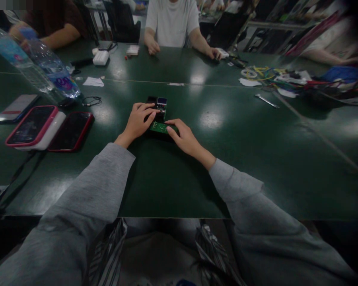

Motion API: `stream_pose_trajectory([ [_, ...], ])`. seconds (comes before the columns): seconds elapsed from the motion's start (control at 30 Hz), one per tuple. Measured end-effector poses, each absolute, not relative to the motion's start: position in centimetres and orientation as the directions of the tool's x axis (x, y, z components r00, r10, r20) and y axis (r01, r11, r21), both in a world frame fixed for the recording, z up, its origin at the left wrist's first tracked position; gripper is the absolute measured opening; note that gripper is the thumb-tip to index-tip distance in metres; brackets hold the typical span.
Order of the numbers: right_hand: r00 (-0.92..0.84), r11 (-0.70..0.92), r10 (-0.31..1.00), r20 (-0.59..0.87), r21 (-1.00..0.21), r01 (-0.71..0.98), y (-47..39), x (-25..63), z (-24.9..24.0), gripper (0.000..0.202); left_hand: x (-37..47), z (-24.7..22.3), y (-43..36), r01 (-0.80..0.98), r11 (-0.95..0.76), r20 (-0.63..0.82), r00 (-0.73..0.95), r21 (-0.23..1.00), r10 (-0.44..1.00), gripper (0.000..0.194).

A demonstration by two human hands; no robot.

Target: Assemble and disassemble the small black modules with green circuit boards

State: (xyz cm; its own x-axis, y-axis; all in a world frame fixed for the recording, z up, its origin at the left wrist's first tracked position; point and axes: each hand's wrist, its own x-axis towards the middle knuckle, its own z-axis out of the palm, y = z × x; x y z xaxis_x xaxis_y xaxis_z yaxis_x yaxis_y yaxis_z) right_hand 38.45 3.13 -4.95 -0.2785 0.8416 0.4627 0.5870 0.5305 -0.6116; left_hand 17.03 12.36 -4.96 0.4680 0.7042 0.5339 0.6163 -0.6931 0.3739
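Observation:
A green circuit board (pixel 159 127) lies on a dark base at the middle of the green table (pixel 173 178). Just behind it sits a small device with a dark screen (pixel 162 101), partly hidden by fingers. My left hand (pixel 139 119) rests over this device and the board's left end, fingers spread forward and thumb near the board. At the board's right end is my right hand (pixel 183 137), its thumb and index finger around the edge, the other fingers hidden behind.
Phones (pixel 71 131) and plastic bottles (pixel 52 71) stand or lie at the left. A wrench (pixel 267 101) and tangled cables (pixel 286 79) are at the right. Across the table, a person in a white shirt (pixel 173 22) has both hands at the far edge.

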Motion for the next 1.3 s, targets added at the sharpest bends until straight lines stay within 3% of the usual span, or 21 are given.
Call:
stream_pose_trajectory([
  [1.3, -0.279, 0.538, 0.836, 0.472, -0.609, 0.583, 3.10, 38.45, -4.90, 0.051, 16.96, -5.27, 12.59, 0.624, -0.697, 0.553, 0.463, 0.352, 0.693, 0.045],
])
